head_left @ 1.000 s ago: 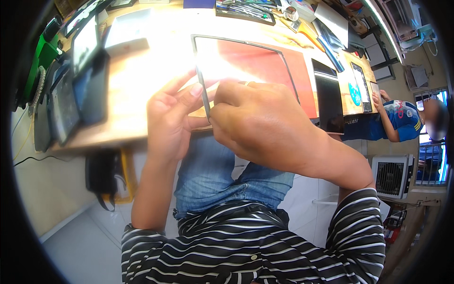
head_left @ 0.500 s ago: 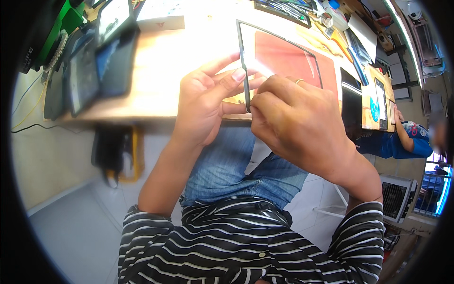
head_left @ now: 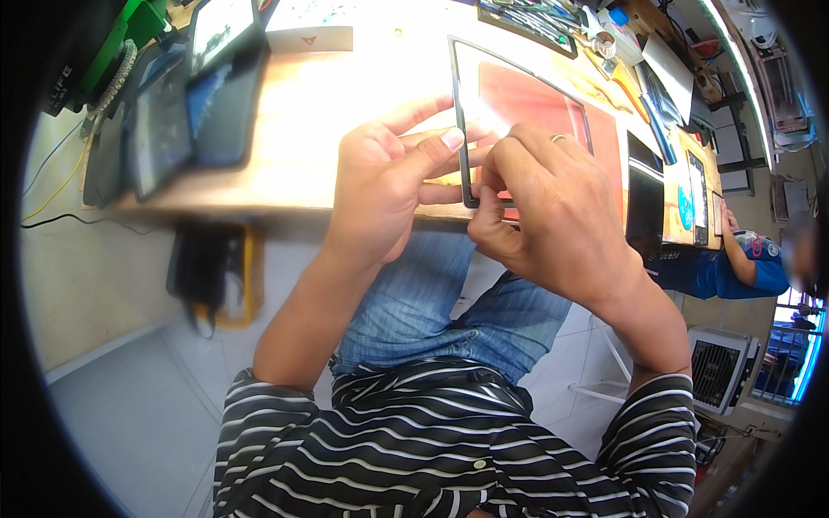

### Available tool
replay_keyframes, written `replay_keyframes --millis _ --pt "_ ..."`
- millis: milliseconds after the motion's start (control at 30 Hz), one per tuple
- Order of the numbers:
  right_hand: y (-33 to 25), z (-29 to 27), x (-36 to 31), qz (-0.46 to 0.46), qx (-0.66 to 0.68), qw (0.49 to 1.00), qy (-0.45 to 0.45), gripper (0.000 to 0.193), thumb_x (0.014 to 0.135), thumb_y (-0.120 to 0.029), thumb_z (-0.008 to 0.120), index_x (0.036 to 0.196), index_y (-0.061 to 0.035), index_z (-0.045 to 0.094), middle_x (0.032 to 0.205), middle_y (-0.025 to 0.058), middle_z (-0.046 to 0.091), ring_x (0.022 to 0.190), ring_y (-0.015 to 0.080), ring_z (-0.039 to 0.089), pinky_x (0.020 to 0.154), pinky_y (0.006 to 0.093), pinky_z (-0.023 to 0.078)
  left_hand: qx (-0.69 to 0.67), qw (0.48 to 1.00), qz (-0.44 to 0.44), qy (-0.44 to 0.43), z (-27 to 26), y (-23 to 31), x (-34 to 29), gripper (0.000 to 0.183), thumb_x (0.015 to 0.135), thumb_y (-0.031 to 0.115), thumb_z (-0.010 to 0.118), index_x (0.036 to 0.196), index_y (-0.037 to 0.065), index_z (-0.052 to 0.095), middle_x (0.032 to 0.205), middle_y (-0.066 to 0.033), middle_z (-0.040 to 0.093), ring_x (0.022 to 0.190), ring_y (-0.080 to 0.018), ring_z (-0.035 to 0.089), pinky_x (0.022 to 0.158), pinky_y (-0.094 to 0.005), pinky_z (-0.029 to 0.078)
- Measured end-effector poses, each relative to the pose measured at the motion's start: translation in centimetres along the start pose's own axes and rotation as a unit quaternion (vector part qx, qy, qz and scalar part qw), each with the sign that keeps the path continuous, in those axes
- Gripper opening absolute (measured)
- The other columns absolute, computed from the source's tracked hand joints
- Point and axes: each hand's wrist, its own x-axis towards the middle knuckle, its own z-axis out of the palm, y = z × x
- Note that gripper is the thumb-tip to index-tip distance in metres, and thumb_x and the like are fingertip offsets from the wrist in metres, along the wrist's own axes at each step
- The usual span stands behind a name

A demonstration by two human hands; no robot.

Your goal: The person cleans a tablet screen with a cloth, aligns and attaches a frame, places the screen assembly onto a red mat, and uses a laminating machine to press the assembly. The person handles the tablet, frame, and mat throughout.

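Observation:
A clear glass panel with a thin black border (head_left: 464, 108), like a tablet's touch glass, is tilted up over the near edge of the workbench. My left hand (head_left: 377, 177) grips its left side, thumb on the black border and fingers spread behind. At the panel's near left corner, my right hand (head_left: 557, 203) has thumb and forefinger pinched on the lower edge. The other right fingers curl in front of the glass and cover part of it. A reddish mat (head_left: 609, 155) shows through the panel and beyond it.
Several dark tablets (head_left: 226, 104) lean together at the left of the bench (head_left: 294, 173). A tray of hand tools (head_left: 531, 26) lies at the far side. To the right are a black panel (head_left: 645, 194) and a blue-handled tool (head_left: 658, 129). Another person in a blue shirt (head_left: 751, 263) sits at the far right.
The view has shifted slightly, so the bench appears farther right. My right fingertips have moved from the panel's corner a little along its lower edge, and the thumb now shows.

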Motion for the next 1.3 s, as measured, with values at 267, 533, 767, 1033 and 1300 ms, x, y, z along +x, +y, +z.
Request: replay_keyframes --millis 267,533,767,1033,1300 --pt "1.8 0.0 -0.2 0.055 0.076 0.995 -0.009 0.017 0.073 -0.013 0.067 0.076 -0.0016 0.055 0.073 0.0132 0.055 0.067 0.0313 0.058 0.061 0.0406 0.046 0.034 0.999 0.017 0.02 0.5 0.8 -0.9 0.047 0.094 0.002 0.061 0.134 -0.016 0.044 0.111 -0.0272 0.067 0.098 -0.0318 0.071 0.077 -0.0401 0.064" --pt "2.8 -0.6 -0.2 0.138 0.161 0.977 -0.014 0.009 0.074 -0.004 0.061 0.079 -0.0032 0.053 0.07 0.004 0.054 0.066 0.015 0.051 0.064 0.028 0.042 0.064 0.997 0.032 0.027 0.6 1.3 -1.4 0.047 0.094 0.002 0.059 0.135 -0.016 0.044 0.111 -0.0299 0.066 0.097 -0.0335 0.071 0.074 -0.0391 0.065" --pt "3.5 -1.1 0.0 0.187 0.194 0.963 -0.017 0.015 0.075 -0.01 0.066 0.073 0.0007 0.056 0.065 0.0083 0.056 0.062 0.0165 0.055 0.059 0.0314 0.046 0.07 0.996 0.042 0.031 0.6 1.4 -1.8 0.046 0.094 -0.001 0.055 0.134 -0.017 0.042 0.108 -0.0332 0.065 0.096 -0.0372 0.071 0.069 -0.0369 0.066" --pt "4.6 -1.4 -0.5 0.225 0.231 0.946 -0.021 0.005 0.079 -0.005 0.056 0.077 -0.0022 0.053 0.07 -0.0028 0.046 0.068 0.0062 0.041 0.062 0.0225 0.035 0.105 0.993 0.03 0.046 0.1 1.7 -2.4 0.046 0.093 -0.001 0.056 0.135 -0.015 0.043 0.106 -0.0354 0.065 0.096 -0.0389 0.071 0.068 -0.0366 0.066" --pt "5.7 -1.7 -0.7 0.233 0.228 0.945 -0.021 0.007 0.083 -0.005 0.056 0.077 -0.0021 0.052 0.071 -0.0049 0.045 0.067 0.0038 0.039 0.059 0.0212 0.032 0.107 0.993 0.018 0.036 -0.4 2.4 -3.2 0.048 0.092 0.002 0.059 0.134 -0.017 0.044 0.108 -0.0331 0.067 0.095 -0.0326 0.072 0.072 -0.0348 0.064"
